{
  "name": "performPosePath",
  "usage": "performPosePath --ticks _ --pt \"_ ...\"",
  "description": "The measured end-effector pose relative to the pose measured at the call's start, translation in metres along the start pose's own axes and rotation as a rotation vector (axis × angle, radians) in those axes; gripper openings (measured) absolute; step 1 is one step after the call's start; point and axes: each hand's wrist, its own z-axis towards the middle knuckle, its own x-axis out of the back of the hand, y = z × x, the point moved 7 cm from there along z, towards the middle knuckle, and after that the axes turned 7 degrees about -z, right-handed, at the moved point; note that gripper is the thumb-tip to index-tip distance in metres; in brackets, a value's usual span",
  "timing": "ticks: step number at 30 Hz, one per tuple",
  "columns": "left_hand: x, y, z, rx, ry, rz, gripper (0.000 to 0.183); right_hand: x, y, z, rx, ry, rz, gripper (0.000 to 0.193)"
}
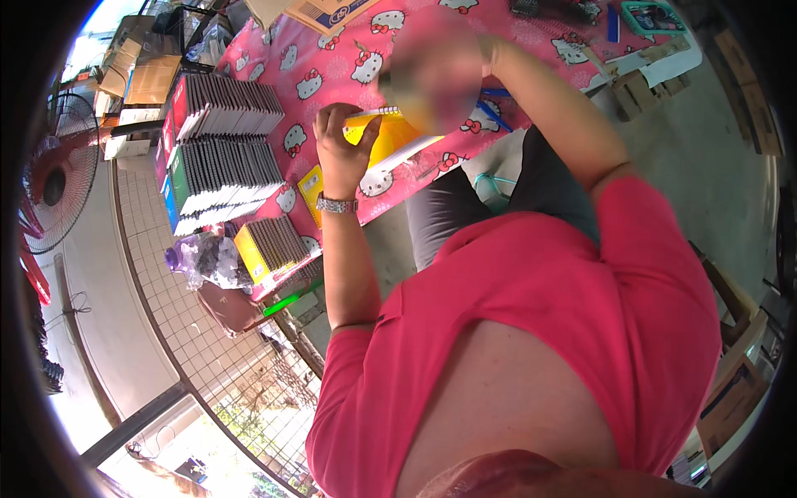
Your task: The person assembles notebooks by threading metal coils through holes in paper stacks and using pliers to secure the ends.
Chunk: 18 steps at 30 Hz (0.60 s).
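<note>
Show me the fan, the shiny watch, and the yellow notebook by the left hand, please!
Fan point(54, 187): head view, on its dark middle.
Shiny watch point(337, 204): head view, on its metal band.
Yellow notebook point(383, 144): head view, on its yellow surface.

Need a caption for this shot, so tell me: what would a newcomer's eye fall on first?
Probably the vivid pink shirt filling the lower middle, then the pink cartoon-print tablecloth above it. On that cloth, the bright yellow spiral notebook stands out above the picture's centre, with the left hand at its left end. Farther left, packed rows of notebooks crowd that side.
</note>
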Motion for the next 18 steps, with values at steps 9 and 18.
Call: performPosePath --ticks 9,18 --pt "-0.003 -0.011 -0.003 0.162 -0.054 -0.122 0.025 0.001 0.007 0.020 -0.133 -0.036 -0.335 0.062" --pt "-0.008 -0.031 -0.004 0.257 -0.079 -0.382 0.031 0.003 0.013 0.031 -0.234 -0.025 -0.366 0.059"
